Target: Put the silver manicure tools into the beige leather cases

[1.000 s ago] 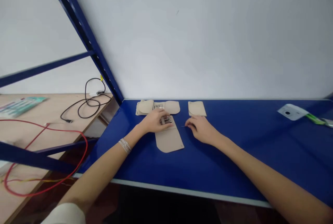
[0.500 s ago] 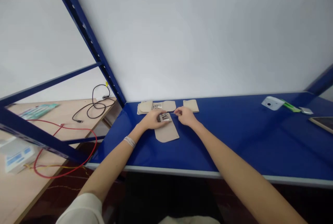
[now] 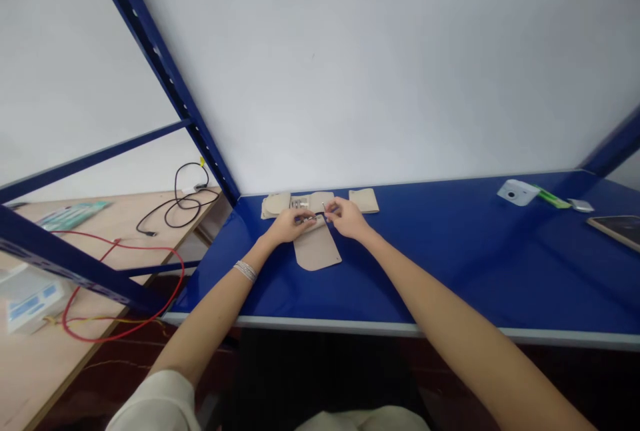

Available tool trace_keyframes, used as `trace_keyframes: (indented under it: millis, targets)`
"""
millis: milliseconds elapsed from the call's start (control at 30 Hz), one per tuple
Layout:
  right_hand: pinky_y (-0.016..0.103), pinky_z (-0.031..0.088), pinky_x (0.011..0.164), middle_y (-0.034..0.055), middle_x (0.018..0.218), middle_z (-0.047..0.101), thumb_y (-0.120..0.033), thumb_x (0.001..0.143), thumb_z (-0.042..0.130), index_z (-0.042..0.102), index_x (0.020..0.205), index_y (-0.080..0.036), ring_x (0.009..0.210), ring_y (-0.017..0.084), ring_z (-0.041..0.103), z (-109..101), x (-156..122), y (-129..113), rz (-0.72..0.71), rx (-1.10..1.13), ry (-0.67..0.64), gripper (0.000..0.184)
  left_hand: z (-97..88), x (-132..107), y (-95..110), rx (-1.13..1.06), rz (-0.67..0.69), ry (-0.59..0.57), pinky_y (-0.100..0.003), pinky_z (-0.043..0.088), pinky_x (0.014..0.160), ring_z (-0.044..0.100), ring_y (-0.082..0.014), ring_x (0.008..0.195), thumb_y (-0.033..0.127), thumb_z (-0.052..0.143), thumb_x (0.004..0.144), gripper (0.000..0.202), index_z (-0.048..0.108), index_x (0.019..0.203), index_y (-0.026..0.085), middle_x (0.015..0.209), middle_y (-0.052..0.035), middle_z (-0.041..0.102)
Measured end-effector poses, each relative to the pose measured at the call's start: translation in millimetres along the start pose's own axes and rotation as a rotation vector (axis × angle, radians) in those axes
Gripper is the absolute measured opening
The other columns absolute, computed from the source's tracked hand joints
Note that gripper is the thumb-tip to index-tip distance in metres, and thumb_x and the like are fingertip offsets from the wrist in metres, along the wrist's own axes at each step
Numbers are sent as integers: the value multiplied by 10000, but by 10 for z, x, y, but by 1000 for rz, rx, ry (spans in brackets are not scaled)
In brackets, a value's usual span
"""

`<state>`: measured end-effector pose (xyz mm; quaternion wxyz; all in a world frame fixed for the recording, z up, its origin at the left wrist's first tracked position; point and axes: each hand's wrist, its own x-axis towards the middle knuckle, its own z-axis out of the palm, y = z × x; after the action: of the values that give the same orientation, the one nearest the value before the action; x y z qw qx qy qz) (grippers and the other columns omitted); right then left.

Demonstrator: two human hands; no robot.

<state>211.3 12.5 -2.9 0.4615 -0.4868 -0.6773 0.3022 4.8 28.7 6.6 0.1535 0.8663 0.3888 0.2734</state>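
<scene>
My left hand [image 3: 291, 225] is closed on the upper end of a flat beige piece [image 3: 318, 251] with rounded lower corners, which reaches down over the blue tabletop. Close by on the right, the fingers of my right hand [image 3: 347, 217] are pinched together. A small thin item with a pale tip [image 3: 324, 207] sticks up from them, too small to name. Just behind my hands lies another beige piece [image 3: 321, 199] with a metallic patterned part [image 3: 300, 203] at its left. A stack of beige pieces [image 3: 276, 204] adjoins it.
A folded beige piece [image 3: 364, 200] lies behind my right hand. On the right of the blue table [image 3: 465, 251] are a white device [image 3: 518, 192], a green item [image 3: 553, 197] and a dark-screened tablet-like object [image 3: 617, 229]. A blue post [image 3: 175, 84] and a wooden table with cables [image 3: 187, 207] stand left.
My right hand has moved left, close to my left hand. The left hand has turned the beige piece's upper end, so its metallic part shows less. The view has shifted slightly.
</scene>
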Motion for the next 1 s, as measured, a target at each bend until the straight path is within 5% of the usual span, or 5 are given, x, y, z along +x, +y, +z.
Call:
trace_keyframes:
  millis: [333,500,733,1000]
  targets:
    - [286,555,680,14,781,645,-189,749,623,508,777,-196,704,160,697,18,14,33,-14,199,33,118,62,14,-128,-80,9,34,-236,442,586,620,-139,660,399,646,850,279,775,938,168,850,-60,761]
    - [310,533,715,16,737,657,-162,716,640,523,755,-201,741,176,674,33,3,22,-56,142,53,129,71,20,-119,-98,66,68,-253,491,647,666,-177,824,391,686,818,239,777,869,176,987,-96,734]
    - [300,494,670,5,712,644,-156,722,624,542,763,-200,673,163,633,12,-37,-42,-127,50,48,102,44,-4,-107,-58,157,57,-420,462,967,632,-245,994,413,809,684,271,772,841,195,1055,-113,669]
    - [294,493,679,9,756,659,-179,752,613,540,796,-207,689,163,640,36,-16,28,-185,4,74,89,53,-11,-79,-39,165,87,-374,501,893,632,-206,923,371,735,770,184,738,811,192,982,-84,670]
